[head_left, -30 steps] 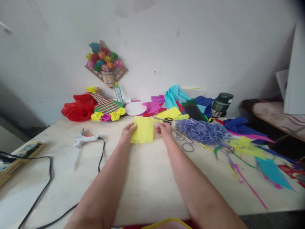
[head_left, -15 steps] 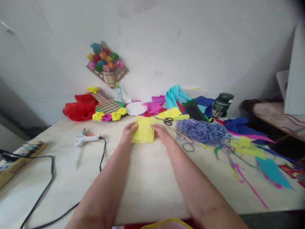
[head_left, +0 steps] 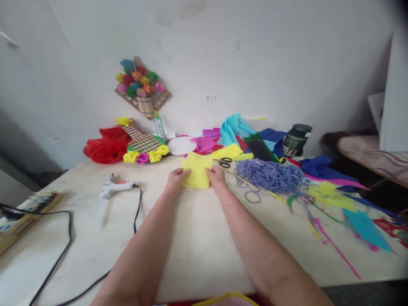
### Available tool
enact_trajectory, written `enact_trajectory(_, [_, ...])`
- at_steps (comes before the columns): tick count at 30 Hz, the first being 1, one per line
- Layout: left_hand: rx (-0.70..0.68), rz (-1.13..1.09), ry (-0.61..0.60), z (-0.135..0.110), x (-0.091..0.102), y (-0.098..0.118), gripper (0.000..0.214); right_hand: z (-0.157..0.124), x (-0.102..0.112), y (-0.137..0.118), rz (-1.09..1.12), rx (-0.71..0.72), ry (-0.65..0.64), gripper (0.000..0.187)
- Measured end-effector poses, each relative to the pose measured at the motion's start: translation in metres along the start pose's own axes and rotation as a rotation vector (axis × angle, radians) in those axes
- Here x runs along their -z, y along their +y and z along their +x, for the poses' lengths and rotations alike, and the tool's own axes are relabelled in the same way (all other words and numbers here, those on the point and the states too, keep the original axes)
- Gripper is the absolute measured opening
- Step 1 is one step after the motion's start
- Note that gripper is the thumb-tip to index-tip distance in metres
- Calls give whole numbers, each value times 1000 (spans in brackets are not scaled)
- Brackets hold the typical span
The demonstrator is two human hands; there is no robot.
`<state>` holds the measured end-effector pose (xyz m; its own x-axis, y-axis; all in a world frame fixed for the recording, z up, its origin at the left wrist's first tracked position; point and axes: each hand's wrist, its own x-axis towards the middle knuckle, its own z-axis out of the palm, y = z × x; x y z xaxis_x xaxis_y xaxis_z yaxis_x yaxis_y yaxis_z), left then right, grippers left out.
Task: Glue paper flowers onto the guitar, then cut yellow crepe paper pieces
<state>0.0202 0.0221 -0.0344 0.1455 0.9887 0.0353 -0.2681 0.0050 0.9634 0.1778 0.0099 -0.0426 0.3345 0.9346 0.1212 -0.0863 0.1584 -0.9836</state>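
A yellow sheet of paper (head_left: 197, 169) lies on the pale table (head_left: 197, 238) in front of me. My left hand (head_left: 177, 180) grips its lower left corner between thumb and fingers. My right hand (head_left: 216, 178) presses on its lower right edge with the fingers closed against the paper. Black-handled scissors (head_left: 224, 161) lie just right of the sheet, close to my right hand.
A white glue gun (head_left: 114, 187) with a black cord (head_left: 60, 255) lies to the left. A heap of purple rubber bands (head_left: 270, 174), coloured paper scraps (head_left: 344, 204), a white plate (head_left: 181, 145), a red bag (head_left: 106, 144) and a dark jar (head_left: 296, 139) crowd the back and right.
Both hands have drawn closer together at the sheet's lower edge, and the yellow paper has shifted slightly right and away from me.
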Motion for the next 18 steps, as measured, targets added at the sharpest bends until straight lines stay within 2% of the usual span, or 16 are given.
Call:
enact_trajectory(4, [-22,87,91,4,0,-5,32,0,1,0,-70,45,3,23])
enact_trajectory(10, [-42,143,140,8,1,-8,31,3,-1,5,-204,93,53,28])
enact_trajectory(18, [-113,308,276,14,1,-14,21,6,-1,8,-233,109,73,31])
